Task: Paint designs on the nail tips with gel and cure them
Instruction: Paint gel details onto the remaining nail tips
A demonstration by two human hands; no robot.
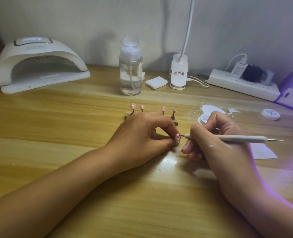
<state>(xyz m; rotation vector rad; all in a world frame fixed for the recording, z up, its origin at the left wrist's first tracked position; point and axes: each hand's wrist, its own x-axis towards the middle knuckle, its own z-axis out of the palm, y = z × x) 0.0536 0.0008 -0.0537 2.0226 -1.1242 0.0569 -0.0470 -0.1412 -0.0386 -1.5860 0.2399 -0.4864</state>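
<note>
One pink nail tip (178, 138) sits at the middle of the wooden table (56, 152), pinched at the fingertips of the left hand (142, 133), which is curled with its heel on the table. The tip's painted face is turned up toward the camera, its long axis runs roughly near to far, and it carries a few white dots. The right hand (216, 141) grips one dotting tool (228, 138) between thumb and forefinger like a pen. The tool's long axis lies almost level, left to right, and its fine metal point faces left and meets the held tip's upper edge (a second metal point sticks out of the right end). Just beyond the left hand's knuckles is one wooden stand (176, 122) bearing four more pink tips (133, 106) upright on small pegs in a row, making five tips in all; the leftmost shows white dots too. To the right, behind the right hand, lies a clear sheet with a smear of white gel (211, 107), with one small round jar (271, 114) further right. Along the far edge stand one white curing lamp (39, 64) at the left, one clear pump bottle (130, 74), a stack of white pads (156, 82), a desk lamp base (178, 73) and a power strip (241, 85).
</note>
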